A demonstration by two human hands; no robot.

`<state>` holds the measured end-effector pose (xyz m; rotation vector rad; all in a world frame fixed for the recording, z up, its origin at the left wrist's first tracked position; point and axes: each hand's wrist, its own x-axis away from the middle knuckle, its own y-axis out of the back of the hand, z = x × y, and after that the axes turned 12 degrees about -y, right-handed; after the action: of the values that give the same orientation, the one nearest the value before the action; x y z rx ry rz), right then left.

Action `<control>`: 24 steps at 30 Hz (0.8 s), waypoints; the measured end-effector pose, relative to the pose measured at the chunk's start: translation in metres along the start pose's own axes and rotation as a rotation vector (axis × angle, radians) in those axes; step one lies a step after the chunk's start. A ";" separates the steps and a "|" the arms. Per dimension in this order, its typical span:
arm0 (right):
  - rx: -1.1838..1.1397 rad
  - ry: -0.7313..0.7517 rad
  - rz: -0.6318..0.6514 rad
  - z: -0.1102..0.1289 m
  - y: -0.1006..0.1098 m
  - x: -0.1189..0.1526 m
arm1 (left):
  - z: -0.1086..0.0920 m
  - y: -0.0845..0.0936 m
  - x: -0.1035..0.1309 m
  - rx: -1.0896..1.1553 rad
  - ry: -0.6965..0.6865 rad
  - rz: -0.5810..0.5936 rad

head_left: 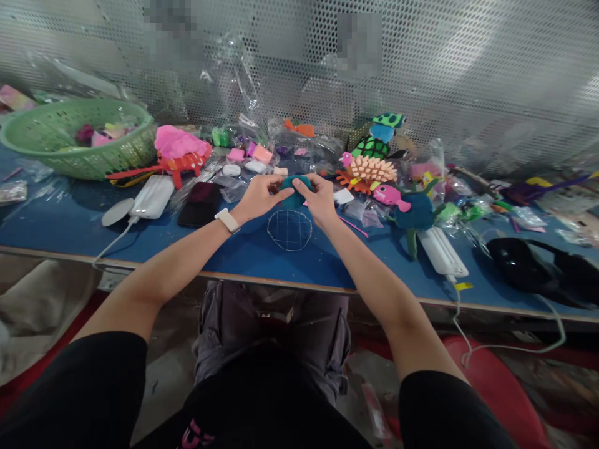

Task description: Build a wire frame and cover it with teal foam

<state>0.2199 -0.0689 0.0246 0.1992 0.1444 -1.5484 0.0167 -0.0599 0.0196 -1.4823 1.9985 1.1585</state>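
Observation:
Between my two hands is a flat, rounded piece of dark teal modelling clay [292, 198], raised over the blue table. My left hand [262, 196] pinches its left side with thumb and fingers. On its right side my right hand [319, 194] grips the same piece, the thumb lying across its front. Just below, a round outline with crossing lines [289, 229] shows on the tabletop. A dark phone [200, 204] lies left of my left hand. Beyond my right hand are a pink clay fish [391, 196] and a peach spiky clay figure [373, 168].
A green basket [79, 163] stands at the far left beside a pink and red clay figure [181, 149]. White power banks [153, 196] with cables lie on both sides. A teal clay turtle-like figure [413, 211] and a black glossy object [519, 262] are at right. A perforated metal panel [299, 56] rises behind.

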 end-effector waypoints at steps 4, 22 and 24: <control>0.023 -0.006 -0.021 -0.001 0.000 0.000 | 0.003 0.002 -0.001 -0.020 -0.013 0.001; 0.002 -0.021 -0.032 -0.003 -0.001 -0.001 | 0.007 0.003 -0.003 -0.004 0.010 0.029; 0.017 -0.011 -0.051 -0.003 -0.001 -0.002 | 0.009 0.005 -0.004 -0.024 -0.004 0.012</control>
<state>0.2191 -0.0665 0.0219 0.2018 0.1285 -1.6017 0.0122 -0.0503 0.0189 -1.4806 2.0001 1.1927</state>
